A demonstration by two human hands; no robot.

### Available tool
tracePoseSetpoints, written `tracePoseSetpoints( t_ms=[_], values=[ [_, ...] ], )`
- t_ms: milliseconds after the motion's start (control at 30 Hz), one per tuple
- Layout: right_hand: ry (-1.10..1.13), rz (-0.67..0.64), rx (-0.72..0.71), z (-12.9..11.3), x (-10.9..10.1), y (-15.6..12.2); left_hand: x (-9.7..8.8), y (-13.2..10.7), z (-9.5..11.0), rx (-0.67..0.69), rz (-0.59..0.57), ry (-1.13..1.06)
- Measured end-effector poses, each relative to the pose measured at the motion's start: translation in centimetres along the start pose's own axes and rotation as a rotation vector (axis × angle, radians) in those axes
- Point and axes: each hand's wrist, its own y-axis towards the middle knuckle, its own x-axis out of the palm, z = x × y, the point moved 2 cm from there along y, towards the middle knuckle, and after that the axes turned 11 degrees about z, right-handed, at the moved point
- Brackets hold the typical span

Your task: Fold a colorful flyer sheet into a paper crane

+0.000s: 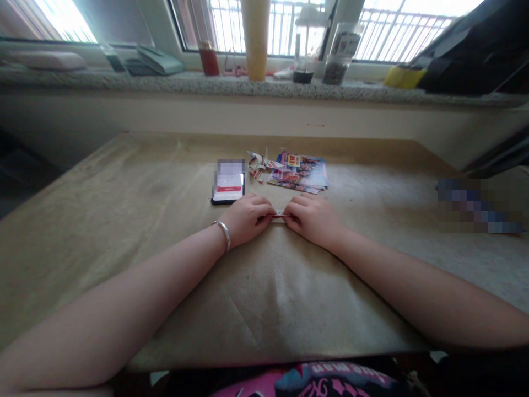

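Observation:
Between my two hands, low over the tabletop, is a small narrow piece of folded paper [279,216], whitish with a red edge. My left hand [250,216], with a silver bangle at the wrist, pinches its left end. The right end is pinched by my right hand [312,218]. Fingers cover most of the paper, so its full shape is hidden. Just beyond my left hand lies a phone [228,182] with a lit screen. Past the paper sit several folded paper pieces [259,164] with red and white print, touching a stack of colourful printed leaflets [303,172].
A tan cover spreads over the table [185,309]. At the right lies a blurred bluish object [475,207]. Along the stone windowsill [165,82] stand a red jar [209,59], a tall yellow cylinder [255,41], clear containers [339,55] and a dark bag [467,49].

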Motion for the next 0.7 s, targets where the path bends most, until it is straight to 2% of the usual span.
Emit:
tracePoseSetpoints(
  t_ms=[333, 533, 700],
  values=[
    [-0.007, -0.058, -0.071, -0.1, -0.2, -0.2, -0.4, -0.1, 1.1, 0.12, -0.093, 0.103],
    [-0.024, -0.099, -0.155, -0.3, -0.9, -0.4, -0.4, -0.1, 1.1, 0.137, -0.098, 0.121],
    [-0.047, -0.13, -0.165, -0.6, -1.4, -0.4, -0.6, 0.0, 1.2, 0.149, -0.097, 0.114]
  ],
)
